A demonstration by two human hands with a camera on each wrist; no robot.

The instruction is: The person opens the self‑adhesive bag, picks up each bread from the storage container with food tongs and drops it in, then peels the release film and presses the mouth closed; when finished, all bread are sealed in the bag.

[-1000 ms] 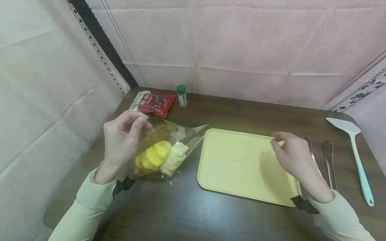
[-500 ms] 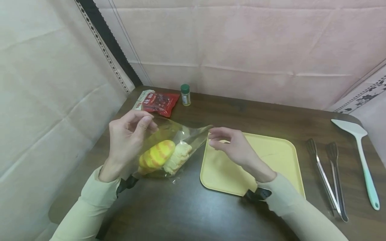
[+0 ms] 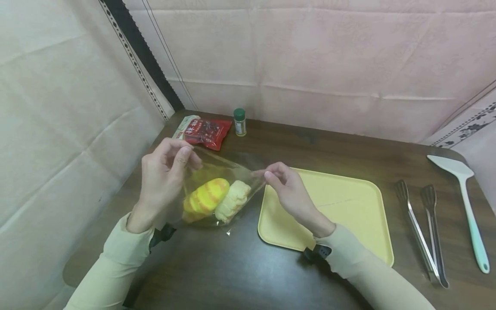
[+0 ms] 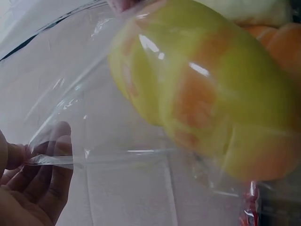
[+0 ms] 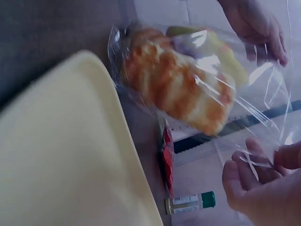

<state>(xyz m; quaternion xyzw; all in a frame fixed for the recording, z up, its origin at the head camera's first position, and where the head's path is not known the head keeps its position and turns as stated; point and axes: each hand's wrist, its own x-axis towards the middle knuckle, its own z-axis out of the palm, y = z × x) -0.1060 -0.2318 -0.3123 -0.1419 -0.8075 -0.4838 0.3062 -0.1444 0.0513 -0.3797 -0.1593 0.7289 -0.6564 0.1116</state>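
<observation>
A clear plastic bag hangs between my hands over the table. Inside lean a yellow loaf-shaped bread with orange stripes and a pale bread roll. The right wrist view shows the roll's browned, ridged side. My left hand pinches the bag's upper left edge between thumb and fingers. On the other side my right hand pinches the upper right edge, thumb against the fingers. The film is stretched between the two grips, and my fingers show through it in the left wrist view.
A yellow tray lies under and beyond my right forearm. Farther right are metal tongs and a pale green spatula. At the back left sit a red snack packet and a green-capped spice jar.
My right hand has come left from above the tray's far right side and taken the bag's right edge. The bag's mouth is drawn tighter, and my left hand has kept its pinch.
</observation>
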